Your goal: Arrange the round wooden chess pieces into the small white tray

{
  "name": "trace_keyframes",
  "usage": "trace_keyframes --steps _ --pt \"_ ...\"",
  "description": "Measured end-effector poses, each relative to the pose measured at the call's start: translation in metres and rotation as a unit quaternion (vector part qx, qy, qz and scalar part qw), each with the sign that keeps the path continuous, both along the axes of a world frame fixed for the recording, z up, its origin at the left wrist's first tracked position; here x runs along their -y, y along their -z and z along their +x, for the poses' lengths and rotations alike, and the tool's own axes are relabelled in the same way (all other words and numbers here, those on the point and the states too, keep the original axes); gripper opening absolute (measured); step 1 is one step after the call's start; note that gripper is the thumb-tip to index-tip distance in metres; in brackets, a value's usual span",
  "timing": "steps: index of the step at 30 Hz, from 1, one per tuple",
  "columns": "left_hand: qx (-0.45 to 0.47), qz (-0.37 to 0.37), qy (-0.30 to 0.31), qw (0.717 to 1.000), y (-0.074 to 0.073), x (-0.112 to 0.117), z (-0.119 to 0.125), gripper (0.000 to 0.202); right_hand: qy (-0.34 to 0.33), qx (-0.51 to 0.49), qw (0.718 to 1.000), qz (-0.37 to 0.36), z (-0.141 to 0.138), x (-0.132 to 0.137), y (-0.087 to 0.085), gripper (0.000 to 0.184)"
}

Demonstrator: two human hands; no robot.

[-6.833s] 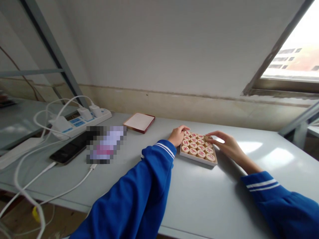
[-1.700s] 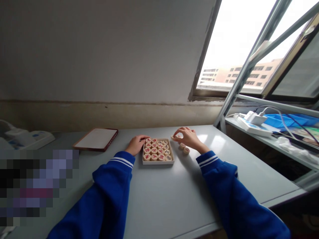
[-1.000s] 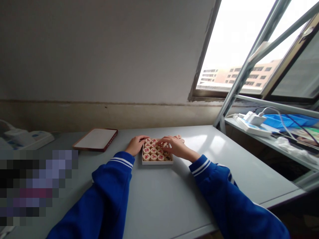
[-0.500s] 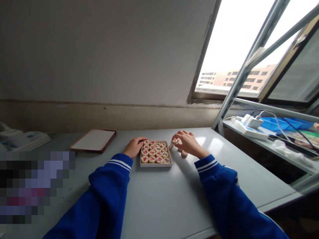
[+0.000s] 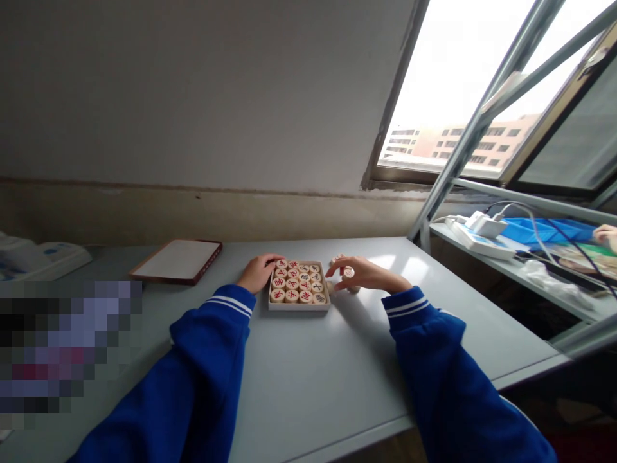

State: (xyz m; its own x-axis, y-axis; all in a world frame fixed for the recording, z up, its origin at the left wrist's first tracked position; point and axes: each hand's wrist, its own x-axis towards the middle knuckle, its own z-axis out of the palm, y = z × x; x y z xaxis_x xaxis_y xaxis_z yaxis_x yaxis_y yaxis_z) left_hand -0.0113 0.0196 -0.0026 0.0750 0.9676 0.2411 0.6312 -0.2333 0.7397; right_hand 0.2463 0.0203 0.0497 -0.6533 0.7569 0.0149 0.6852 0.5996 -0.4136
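A shallow white box (image 5: 299,307) of round wooden xiangqi pieces (image 5: 292,283), marked in red and black characters, lies in front of me. My left hand (image 5: 258,271) is curled against the box's left side, its fingertips at the back left corner. On the other side, my right hand (image 5: 354,273) is bent with thumb and fingers around a pale xiangqi piece (image 5: 330,286) close to the box's right wall. More loose pieces (image 5: 353,288) are on the table under and behind that hand, partly hidden by it.
A dark red box lid (image 5: 176,260) lies at the back left. White devices (image 5: 43,257) and a blurred-out patch are farther left. A metal-framed shelf (image 5: 573,296) on the right carries a power strip, cables, a blue tray (image 5: 549,231) and crumpled white plastic; another person's hand (image 5: 606,236) shows there.
My right hand has lowered and turned, its fingers now nearer the box's right wall. The left hand stays at the box. The view has shifted slightly.
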Motion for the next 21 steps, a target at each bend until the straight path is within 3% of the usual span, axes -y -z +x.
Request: trace_keyframes --steps 7,12,16,21 --pt "0.0 -0.002 -0.006 1.0 0.0 0.0 0.001 0.031 -0.053 -0.039 0.996 -0.066 -0.006 -0.001 0.007 0.03" --pt "-0.006 0.002 -0.007 1.0 0.0 0.0 0.0 0.031 -0.002 -0.055 0.997 -0.058 -0.005 -0.004 0.008 0.02" --pt "-0.007 0.004 -0.011 1.0 0.0 0.001 0.001 0.031 0.113 -0.019 0.992 0.053 -0.006 -0.009 0.016 0.013" --pt "-0.009 -0.002 -0.011 1.0 -0.001 0.001 0.001 0.032 0.151 0.051 0.953 0.259 -0.009 -0.011 0.026 0.015"
